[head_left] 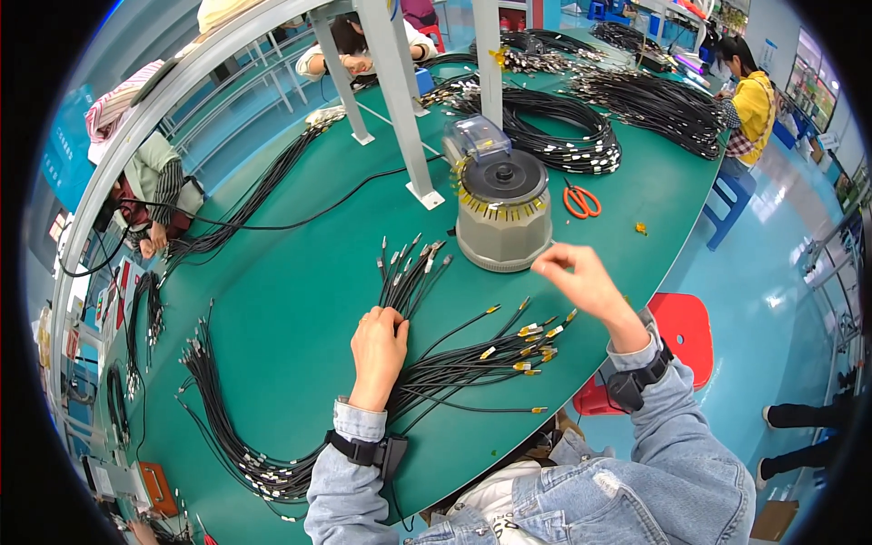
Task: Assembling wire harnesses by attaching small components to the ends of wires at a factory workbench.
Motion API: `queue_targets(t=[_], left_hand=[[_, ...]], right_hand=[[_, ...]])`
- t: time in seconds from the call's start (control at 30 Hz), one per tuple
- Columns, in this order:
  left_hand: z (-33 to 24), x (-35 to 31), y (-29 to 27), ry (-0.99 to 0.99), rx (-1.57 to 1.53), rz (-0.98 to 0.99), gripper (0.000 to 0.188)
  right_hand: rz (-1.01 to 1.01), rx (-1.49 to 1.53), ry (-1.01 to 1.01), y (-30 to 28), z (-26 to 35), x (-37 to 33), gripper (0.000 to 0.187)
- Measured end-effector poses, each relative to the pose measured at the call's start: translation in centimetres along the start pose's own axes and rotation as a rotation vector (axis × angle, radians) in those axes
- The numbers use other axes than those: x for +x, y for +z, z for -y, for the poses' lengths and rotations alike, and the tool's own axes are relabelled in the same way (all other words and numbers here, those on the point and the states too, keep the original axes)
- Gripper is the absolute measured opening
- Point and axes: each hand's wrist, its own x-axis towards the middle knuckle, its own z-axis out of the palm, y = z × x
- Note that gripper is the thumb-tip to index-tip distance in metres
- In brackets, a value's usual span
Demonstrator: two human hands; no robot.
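Note:
My left hand is closed round a bundle of thin black cables, whose metal-tipped ends fan out beyond the fingers. To the right of that hand lies another spread of black cables, with yellow tape near many of their tips. My right hand is raised beside a round grey tape dispenser with a black top disc and short yellow tape strips round its rim. Thumb and forefinger of this hand are pinched together; whatever they hold is too small to make out.
Orange-handled snips lie right of the dispenser on the green table. White metal posts rise at the back. Coiled cable bundles lie beyond, and a curved bundle at left. A red stool stands right. Several people sit around.

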Motion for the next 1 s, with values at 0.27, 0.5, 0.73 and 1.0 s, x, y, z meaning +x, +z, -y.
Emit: queue_targets(t=[0.27,0.5,0.73,1.0], left_hand=[[-0.6,1.1,-1.3,-0.308,-0.695,0.166,0.009],[-4.8,3.3,-3.3,-0.344,-1.077,0.245,0.014],[-7.2,3.9,-4.2,-0.256,-1.141,0.234,0.014],[-8.3,2.7,-5.6,-0.227,-1.197,0.207,0.015]], right_hand=[[-0.247,0.247,0.074,-4.2,1.3,4.6,0.019],[-0.121,0.255,0.170,-2.3,2.2,6.3,0.022],[-0.133,0.355,0.153,-1.9,2.4,6.3,0.017],[-0.089,0.600,-0.060,1.0,7.6,2.1,0.007]])
